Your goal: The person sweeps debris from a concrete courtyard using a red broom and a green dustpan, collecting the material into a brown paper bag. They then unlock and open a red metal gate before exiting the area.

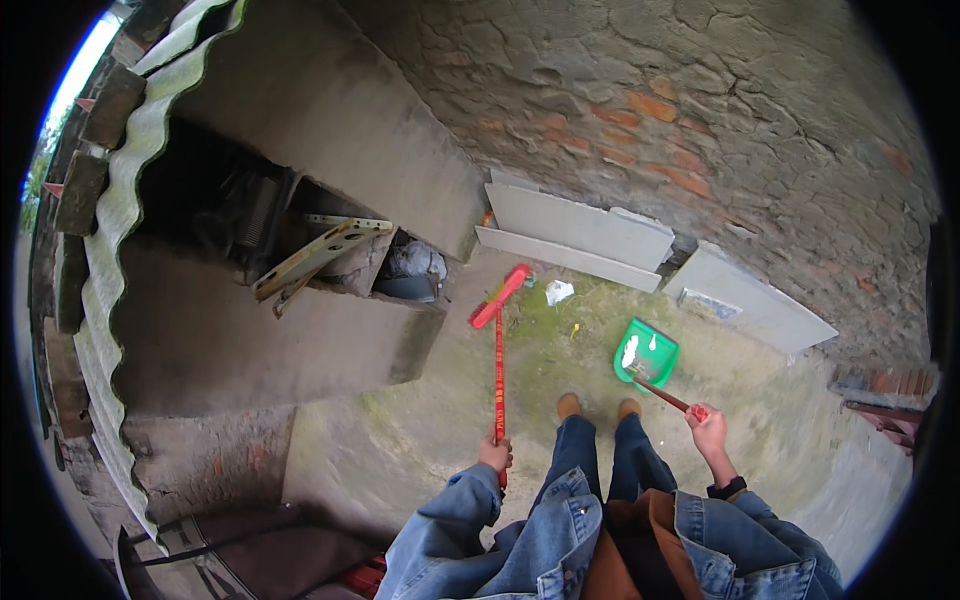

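My left hand grips the red handle of a broom. The broom's red head is on the mossy concrete floor, near the base of the rendered partition. With my right hand I hold the dark red handle of a green plastic dustpan, which is in front of my shoes. White scraps and other debris lie inside the pan. A crumpled white scrap rests on the floor to the right of the broom head, and a small yellow piece lies between it and the dustpan.
Pale flat panels lean along the brick and stone wall. At left, a rusty perforated metal bracket juts from a concrete-sided recess, beside a corrugated sheet. A dark covered object stands at lower left.
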Demonstrator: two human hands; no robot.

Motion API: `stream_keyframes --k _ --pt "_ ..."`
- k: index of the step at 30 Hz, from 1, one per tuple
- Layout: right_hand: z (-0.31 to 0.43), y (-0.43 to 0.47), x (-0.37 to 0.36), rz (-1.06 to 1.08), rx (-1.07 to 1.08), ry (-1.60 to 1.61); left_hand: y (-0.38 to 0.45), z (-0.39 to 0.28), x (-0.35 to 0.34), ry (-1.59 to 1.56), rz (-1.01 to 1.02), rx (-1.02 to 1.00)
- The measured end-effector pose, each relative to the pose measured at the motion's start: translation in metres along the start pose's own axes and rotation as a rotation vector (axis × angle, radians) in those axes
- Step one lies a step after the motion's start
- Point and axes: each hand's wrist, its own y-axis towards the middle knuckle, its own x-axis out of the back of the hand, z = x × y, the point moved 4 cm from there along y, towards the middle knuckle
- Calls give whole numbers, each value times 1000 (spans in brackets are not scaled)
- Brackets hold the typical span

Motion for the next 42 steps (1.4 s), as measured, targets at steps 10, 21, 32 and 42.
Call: stream_keyframes --k 10,21,32,42 --pt "25 -6 -25 85 5 98 115 -114 -33 206 -155 -288" --pt "42 11 -16 75 20 96 -25 -76 44 3 -47 42" --pt "25 7 1 42 33 -42 37 -40 -50 561 16 -95" --pt "-4 1 19 -15 43 -66 61 -70 -32 814 -258 -319"
